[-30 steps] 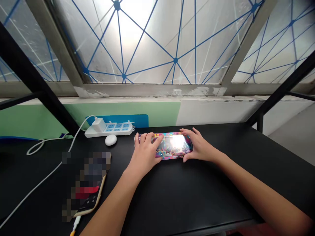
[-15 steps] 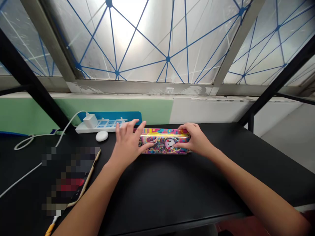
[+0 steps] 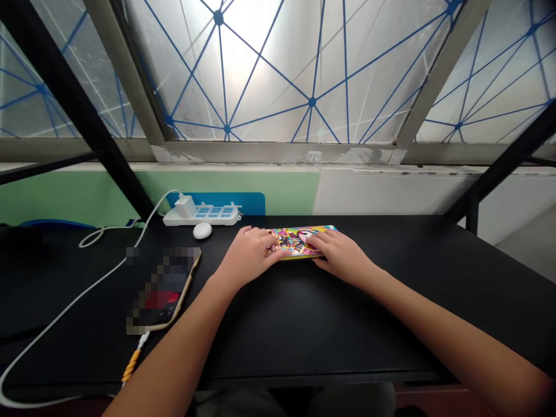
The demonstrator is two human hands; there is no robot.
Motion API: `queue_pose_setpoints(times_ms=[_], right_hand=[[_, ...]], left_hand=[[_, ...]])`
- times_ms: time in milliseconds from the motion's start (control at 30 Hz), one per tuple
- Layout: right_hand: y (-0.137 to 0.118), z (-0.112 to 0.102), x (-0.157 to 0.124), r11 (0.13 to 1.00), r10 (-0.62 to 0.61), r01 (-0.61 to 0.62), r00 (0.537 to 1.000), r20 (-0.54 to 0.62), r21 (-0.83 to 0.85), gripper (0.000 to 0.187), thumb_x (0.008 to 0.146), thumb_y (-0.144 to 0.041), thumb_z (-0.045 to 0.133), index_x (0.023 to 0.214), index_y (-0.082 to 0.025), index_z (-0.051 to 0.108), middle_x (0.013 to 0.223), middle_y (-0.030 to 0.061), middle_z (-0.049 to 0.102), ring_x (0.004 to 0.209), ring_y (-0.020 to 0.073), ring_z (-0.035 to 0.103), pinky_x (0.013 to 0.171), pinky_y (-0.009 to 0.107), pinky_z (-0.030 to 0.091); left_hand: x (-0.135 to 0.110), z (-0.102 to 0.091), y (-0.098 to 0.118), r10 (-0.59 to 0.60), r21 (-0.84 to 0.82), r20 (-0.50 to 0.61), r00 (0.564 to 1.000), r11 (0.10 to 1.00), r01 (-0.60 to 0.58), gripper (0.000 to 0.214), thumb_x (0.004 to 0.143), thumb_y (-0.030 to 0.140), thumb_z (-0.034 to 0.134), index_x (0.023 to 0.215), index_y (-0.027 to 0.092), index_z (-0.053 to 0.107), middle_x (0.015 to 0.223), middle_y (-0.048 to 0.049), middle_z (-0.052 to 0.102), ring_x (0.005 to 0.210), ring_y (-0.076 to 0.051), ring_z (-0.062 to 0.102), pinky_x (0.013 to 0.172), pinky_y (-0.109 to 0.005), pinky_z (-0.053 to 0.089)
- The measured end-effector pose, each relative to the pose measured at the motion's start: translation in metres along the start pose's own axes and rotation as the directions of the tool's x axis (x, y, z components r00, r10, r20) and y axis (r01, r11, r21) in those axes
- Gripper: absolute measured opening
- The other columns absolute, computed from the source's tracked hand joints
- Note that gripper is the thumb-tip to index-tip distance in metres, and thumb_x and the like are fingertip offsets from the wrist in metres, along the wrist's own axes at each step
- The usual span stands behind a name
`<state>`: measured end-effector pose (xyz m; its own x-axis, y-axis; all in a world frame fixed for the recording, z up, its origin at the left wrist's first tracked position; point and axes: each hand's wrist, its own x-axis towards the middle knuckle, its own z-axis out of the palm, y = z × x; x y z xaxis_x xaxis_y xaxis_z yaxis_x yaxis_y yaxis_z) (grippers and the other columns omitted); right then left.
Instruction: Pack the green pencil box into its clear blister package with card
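A flat, brightly printed pencil case (image 3: 299, 240) with a cartoon pattern lies on the black desk (image 3: 304, 324) near its far edge. My left hand (image 3: 249, 255) rests on the case's left end, fingers curled over it. My right hand (image 3: 341, 255) covers the right end, fingers bent onto the lid. Both hands press or hold the case against the desk.
A phone (image 3: 167, 286) lies at the left, plugged into a white cable (image 3: 65, 313). A white power strip (image 3: 202, 214) with a charger and a small white oval case (image 3: 202, 230) sit by the wall. Black frame bars (image 3: 73, 104) slant on both sides below a window.
The case stood on its edge half a second ago and now lies flat with its printed face up. Both hands have come down onto its ends.
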<state>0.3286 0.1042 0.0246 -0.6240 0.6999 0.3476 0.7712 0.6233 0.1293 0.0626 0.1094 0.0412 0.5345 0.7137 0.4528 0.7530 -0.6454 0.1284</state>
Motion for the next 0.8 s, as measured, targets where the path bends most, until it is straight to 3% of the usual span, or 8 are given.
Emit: queue_pose_setpoints(times_ms=[67,133,233,300,333,467,633,800], right_hand=[[0.002,-0.004,-0.002,0.999,0.03,-0.032,0.999,0.042,0.041,0.036,0.086,-0.033,0.068,0.119,-0.02,0.062,0.117,0.0118,0.069,0.107,0.0309,0.062,0.087,0.043,0.05],[0.003,-0.008,-0.003,0.996,0.042,-0.047,0.996,0.075,0.077,0.038,0.087,-0.043,0.067,0.118,-0.021,0.063,0.115,0.0113,0.069,0.104,0.0301,0.062,0.084,0.042,0.051],[0.004,-0.008,-0.004,0.996,0.042,-0.047,0.997,0.063,0.079,0.04,0.093,-0.053,0.057,0.117,-0.022,0.064,0.114,0.0123,0.069,0.104,0.0299,0.063,0.087,0.044,0.049],[0.001,-0.005,-0.002,0.996,0.041,-0.044,0.999,0.035,0.073,0.047,0.094,-0.058,0.053,0.122,-0.021,0.063,0.121,0.0145,0.067,0.109,0.0313,0.061,0.092,0.047,0.048],[-0.002,-0.002,-0.001,0.997,0.036,-0.038,0.999,0.024,0.075,0.052,0.094,-0.059,0.052,0.126,-0.02,0.061,0.127,0.0161,0.064,0.115,0.0327,0.059,0.096,0.049,0.046],[-0.028,0.008,0.011,0.993,-0.036,0.032,0.999,0.034,0.11,0.067,0.094,-0.063,0.048,0.144,-0.019,0.048,0.151,0.0175,0.047,0.136,0.0364,0.045,0.108,0.055,0.038],[-0.066,0.016,0.037,0.981,-0.149,0.138,0.986,0.077,0.134,0.076,0.092,-0.065,0.049,0.151,-0.017,0.041,0.154,0.0176,0.044,0.145,0.0383,0.034,0.114,0.056,0.031],[-0.071,0.019,0.054,0.983,-0.146,0.129,0.981,0.125,0.13,0.07,0.094,-0.059,0.051,0.153,-0.023,0.039,0.157,0.0154,0.041,0.145,0.0378,0.034,0.112,0.059,0.033]], left_hand=[[-0.001,-0.003,-0.008,-0.148,0.018,-0.067,0.987,0.989,0.149,0.035,0.099,0.048,0.047,0.097,0.022,0.07,0.104,-0.0064,0.072,0.101,-0.025,0.063,0.095,-0.04,0.044],[-0.003,-0.005,-0.02,-0.34,0.051,-0.082,0.937,0.937,0.344,0.032,0.1,0.041,0.045,0.11,0.021,0.067,0.111,-0.01,0.07,0.106,-0.028,0.062,0.089,-0.039,0.046],[-0.007,-0.006,-0.038,-0.588,0.062,0.061,0.806,0.809,0.585,0.035,0.098,0.037,0.044,0.125,0.02,0.058,0.112,-0.0136,0.07,0.102,-0.031,0.065,0.08,-0.038,0.048],[-0.009,-0.004,-0.044,-0.651,0.011,0.163,0.741,0.752,0.659,0.035,0.099,0.036,0.042,0.127,0.023,0.056,0.11,-0.0128,0.071,0.097,-0.03,0.067,0.076,-0.036,0.048],[-0.009,-0.001,-0.045,-0.659,-0.026,0.188,0.729,0.738,0.674,0.034,0.099,0.034,0.042,0.127,0.024,0.056,0.109,-0.0121,0.072,0.096,-0.029,0.068,0.076,-0.035,0.047],[-0.007,0.014,-0.04,-0.639,-0.217,0.175,0.749,0.717,0.662,0.033,0.097,0.027,0.044,0.129,0.023,0.052,0.101,-0.01,0.071,0.092,-0.026,0.067,0.074,-0.032,0.046],[-0.003,0.035,-0.035,-0.609,-0.511,0.151,0.779,0.626,0.589,0.032,0.095,0.022,0.047,0.127,0.022,0.052,0.086,-0.0043,0.067,0.075,-0.02,0.064,0.069,-0.029,0.046],[-0.003,0.043,-0.043,-0.628,-0.65,0.139,0.766,0.525,0.549,0.028,0.093,0.021,0.052,0.12,0.023,0.055,0.079,-0.0004,0.062,0.067,-0.016,0.06,0.068,-0.028,0.047]])
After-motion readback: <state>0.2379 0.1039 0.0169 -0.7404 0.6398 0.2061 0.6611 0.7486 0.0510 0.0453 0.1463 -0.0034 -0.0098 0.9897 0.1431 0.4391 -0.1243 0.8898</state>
